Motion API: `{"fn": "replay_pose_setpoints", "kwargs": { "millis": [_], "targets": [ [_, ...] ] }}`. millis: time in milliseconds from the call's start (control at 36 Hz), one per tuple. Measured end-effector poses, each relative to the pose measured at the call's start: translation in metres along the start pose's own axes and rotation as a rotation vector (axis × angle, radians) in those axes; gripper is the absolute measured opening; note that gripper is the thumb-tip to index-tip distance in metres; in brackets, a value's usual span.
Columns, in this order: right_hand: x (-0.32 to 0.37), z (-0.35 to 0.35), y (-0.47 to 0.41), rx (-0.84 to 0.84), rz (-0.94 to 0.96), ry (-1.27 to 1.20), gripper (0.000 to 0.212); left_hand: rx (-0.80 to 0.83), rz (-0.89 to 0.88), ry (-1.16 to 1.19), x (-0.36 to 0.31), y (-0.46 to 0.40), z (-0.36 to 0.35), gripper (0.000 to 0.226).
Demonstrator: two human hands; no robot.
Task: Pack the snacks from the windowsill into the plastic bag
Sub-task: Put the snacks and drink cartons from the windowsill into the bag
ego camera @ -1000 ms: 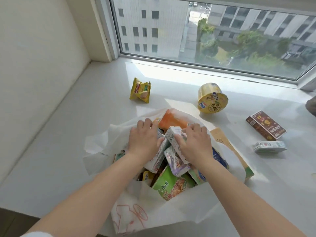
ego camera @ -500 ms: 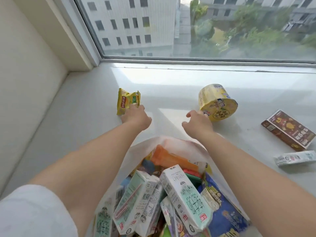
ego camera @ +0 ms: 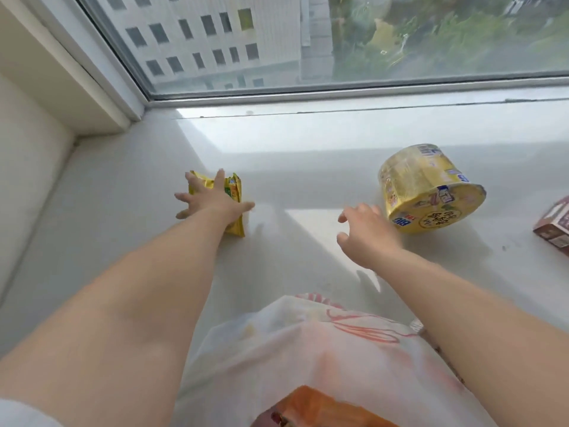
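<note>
A small yellow snack packet [ego camera: 234,192] stands on the white windowsill [ego camera: 308,167]. My left hand [ego camera: 211,202] is over it with fingers spread wide, covering most of the packet. A yellow instant-noodle cup [ego camera: 428,189] lies on its side to the right. My right hand [ego camera: 366,234] is just left of the cup, fingers relaxed and apart, holding nothing; whether it touches the cup I cannot tell. The white plastic bag [ego camera: 308,349] sits close in front of me, with an orange packet [ego camera: 320,408] showing inside.
A brown snack box [ego camera: 554,229] lies at the right edge of the view. The window frame [ego camera: 338,95] runs along the back, and a wall [ego camera: 27,167] closes the sill on the left.
Both hands left the bag and reached forward, the left onto the yellow packet, the right towards the noodle cup. The view has tilted forward, so most of the bag's contents are out of sight.
</note>
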State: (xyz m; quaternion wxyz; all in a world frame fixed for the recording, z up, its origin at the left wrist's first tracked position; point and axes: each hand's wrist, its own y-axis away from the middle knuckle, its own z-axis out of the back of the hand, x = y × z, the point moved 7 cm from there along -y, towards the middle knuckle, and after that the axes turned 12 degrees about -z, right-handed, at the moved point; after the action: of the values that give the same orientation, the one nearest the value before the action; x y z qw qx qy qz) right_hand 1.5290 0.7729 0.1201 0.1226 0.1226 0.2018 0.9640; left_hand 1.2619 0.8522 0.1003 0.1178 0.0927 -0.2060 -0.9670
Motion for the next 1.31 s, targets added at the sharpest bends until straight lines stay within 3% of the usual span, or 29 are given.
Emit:
{"fn": "replay_pose_setpoints", "kwargs": {
  "millis": [139,250,361,472,556,694,944,1056,1306],
  "targets": [
    [-0.007,-0.015,-0.006,0.019,-0.006,0.005,0.037,0.102,0.028,0.056,-0.006,0.007,-0.045,0.084],
    [-0.011,-0.02,-0.009,0.015,-0.007,-0.016,0.036,0.086,-0.091,-0.059,-0.042,0.023,-0.065,0.065],
    [-0.015,-0.01,-0.01,-0.039,0.025,-0.065,0.035,0.109,-0.227,-0.091,-0.087,0.044,-0.083,0.062],
    [-0.034,0.042,-0.011,-0.247,0.084,-0.221,0.032,0.17,-0.361,-0.13,-0.135,0.068,-0.106,0.064],
    [-0.057,0.083,-0.016,-0.405,0.089,-0.163,0.04,0.147,-0.375,-0.161,-0.14,0.067,-0.11,0.061],
    [-0.086,0.085,-0.045,-0.184,0.067,0.098,0.082,0.116,-0.365,-0.156,-0.14,0.061,-0.11,0.059],
    [-0.108,0.081,-0.072,0.097,-0.034,0.478,0.116,0.161,-0.333,-0.144,-0.143,0.051,-0.109,0.06],
    [-0.11,0.088,-0.072,0.084,-0.016,0.619,0.118,0.139,-0.34,-0.132,-0.142,0.05,-0.11,0.057],
    [-0.136,0.086,-0.045,0.122,-0.171,0.493,0.105,0.278,-0.305,-0.041,-0.111,0.063,-0.089,0.057]
  ]
}}
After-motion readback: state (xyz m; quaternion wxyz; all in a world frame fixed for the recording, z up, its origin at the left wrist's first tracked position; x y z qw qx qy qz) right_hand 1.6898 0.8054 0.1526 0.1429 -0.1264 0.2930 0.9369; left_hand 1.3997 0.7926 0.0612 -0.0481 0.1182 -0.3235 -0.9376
